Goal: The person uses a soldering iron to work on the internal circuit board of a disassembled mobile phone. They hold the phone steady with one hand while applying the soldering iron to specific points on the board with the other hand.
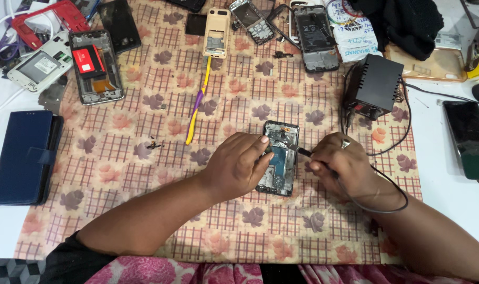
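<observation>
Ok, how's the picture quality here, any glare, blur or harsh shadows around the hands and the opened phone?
Head view: light is even and soft, with only faint shadows under the left hand and right hand; the opened phone is sharp, no motion blur; slight sheen on the dark screen at right; the edges bend a little from the wide lens.

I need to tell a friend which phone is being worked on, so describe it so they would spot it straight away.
On the floral checked cloth, look between the left hand and right hand. The opened phone lies there, back cover off and circuit board showing. Unlike the other phones at the far edge, a corded tool touches it.
</observation>
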